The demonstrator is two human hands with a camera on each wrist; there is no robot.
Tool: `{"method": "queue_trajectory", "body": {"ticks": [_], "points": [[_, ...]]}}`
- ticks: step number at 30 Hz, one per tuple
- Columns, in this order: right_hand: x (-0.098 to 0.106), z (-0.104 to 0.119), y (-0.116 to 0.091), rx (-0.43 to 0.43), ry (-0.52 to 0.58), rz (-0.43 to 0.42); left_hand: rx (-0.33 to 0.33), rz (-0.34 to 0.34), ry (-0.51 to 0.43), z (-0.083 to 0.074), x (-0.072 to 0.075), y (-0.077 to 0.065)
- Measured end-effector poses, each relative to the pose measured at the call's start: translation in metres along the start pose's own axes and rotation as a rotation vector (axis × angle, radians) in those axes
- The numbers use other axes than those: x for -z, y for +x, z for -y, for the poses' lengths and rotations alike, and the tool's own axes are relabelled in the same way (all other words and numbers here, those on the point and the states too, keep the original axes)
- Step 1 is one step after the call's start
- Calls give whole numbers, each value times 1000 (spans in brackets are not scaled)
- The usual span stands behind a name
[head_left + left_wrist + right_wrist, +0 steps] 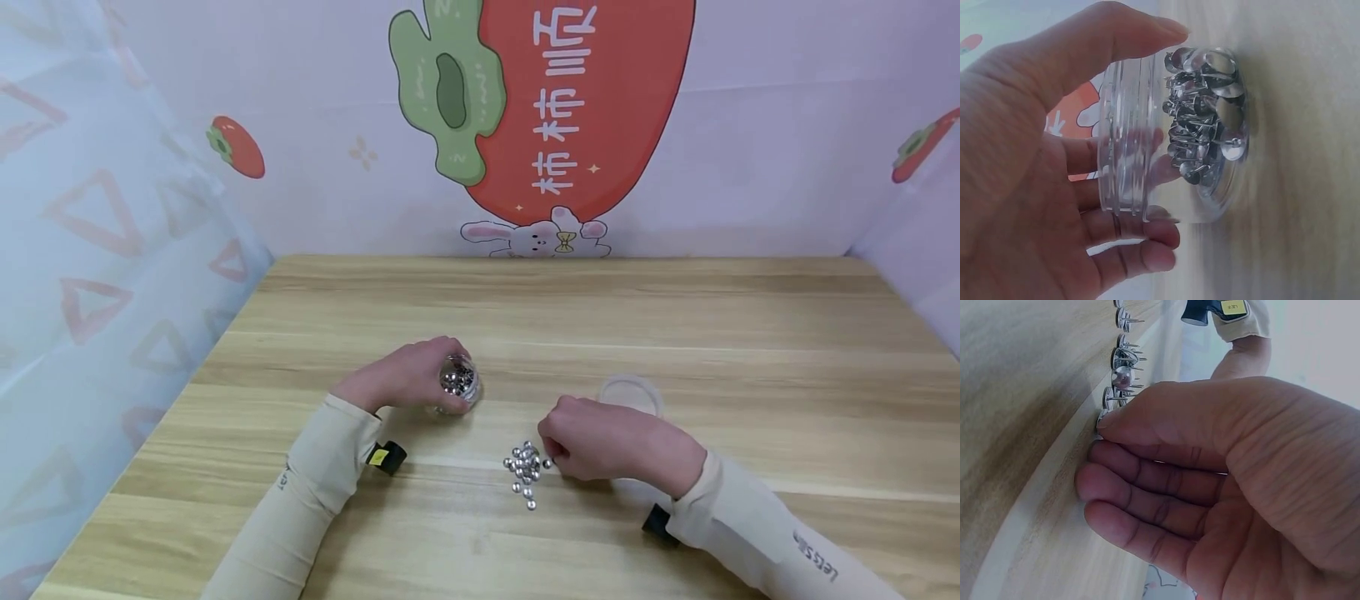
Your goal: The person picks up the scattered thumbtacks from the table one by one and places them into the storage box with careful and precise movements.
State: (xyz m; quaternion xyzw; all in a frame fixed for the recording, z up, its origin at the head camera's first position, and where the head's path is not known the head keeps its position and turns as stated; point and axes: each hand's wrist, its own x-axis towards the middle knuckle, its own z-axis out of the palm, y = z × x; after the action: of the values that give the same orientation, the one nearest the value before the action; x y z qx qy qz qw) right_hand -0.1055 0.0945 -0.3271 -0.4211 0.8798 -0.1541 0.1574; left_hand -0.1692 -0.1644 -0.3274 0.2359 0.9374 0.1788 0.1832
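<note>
My left hand [420,375] grips a clear round jar [1129,144] by its sides, thumb on one side and fingers on the other. Silver thumbtacks [1200,119] lie heaped at the jar's bottom. To its right, a loose pile of thumbtacks [525,467] is spread on the table, many with pins pointing up in the right wrist view. My right hand [607,442] reaches down at the pile's right edge, its thumb and forefinger pinching a thumbtack [1102,417]; the forefinger is mostly hidden behind the thumb.
A clear round lid [632,392] lies just behind my right hand, partly covered by it. Black wrist cameras [387,457] are strapped at both sleeves. The wooden table [480,308] ends at a printed backdrop [322,183], with another printed sheet [112,250] along the left.
</note>
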Motion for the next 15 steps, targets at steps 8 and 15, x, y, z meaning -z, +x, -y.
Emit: {"method": "queue_trajectory", "body": {"ticks": [8,15], "points": [[0,-3,2,57,-14,-34,-7,15,-82,0,0,-1],[8,-4,9,127,-29,-146,-5,22,-138,0,-2,-2]]}}
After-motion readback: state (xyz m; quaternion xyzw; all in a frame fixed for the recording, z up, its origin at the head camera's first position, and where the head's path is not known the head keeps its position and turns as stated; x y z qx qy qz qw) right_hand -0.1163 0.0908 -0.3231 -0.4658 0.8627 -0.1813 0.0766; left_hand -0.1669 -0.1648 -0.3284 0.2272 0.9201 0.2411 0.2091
